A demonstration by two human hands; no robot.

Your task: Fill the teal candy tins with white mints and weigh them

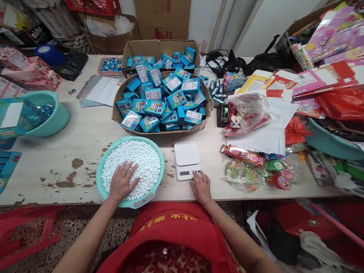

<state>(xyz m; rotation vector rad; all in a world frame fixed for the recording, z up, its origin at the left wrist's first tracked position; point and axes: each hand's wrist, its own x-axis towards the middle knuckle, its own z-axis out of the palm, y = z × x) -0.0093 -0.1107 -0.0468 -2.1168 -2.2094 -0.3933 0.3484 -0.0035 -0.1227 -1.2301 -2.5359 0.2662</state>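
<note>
My left hand (123, 183) lies with spread fingers on the white pellets (142, 159) that fill a round turquoise basin (161, 167). My right hand (201, 186) rests at the lower right corner of a small white digital scale (187, 154), its fingertips by the buttons and its fingers slightly apart. Nothing sits on the scale's plate, and its display is too small to read. Behind the basin and scale stands a cut-down cardboard box (119, 123) heaped with small blue printed packs (154, 107).
Another box of blue packs (159, 45) stands farther back. At left are a turquoise tub (61, 113) and stacked papers (104, 90). On the right lie a tape dispenser (222, 115), candy bags (243, 174), flat cartons (318, 81) and another turquoise basin (332, 146).
</note>
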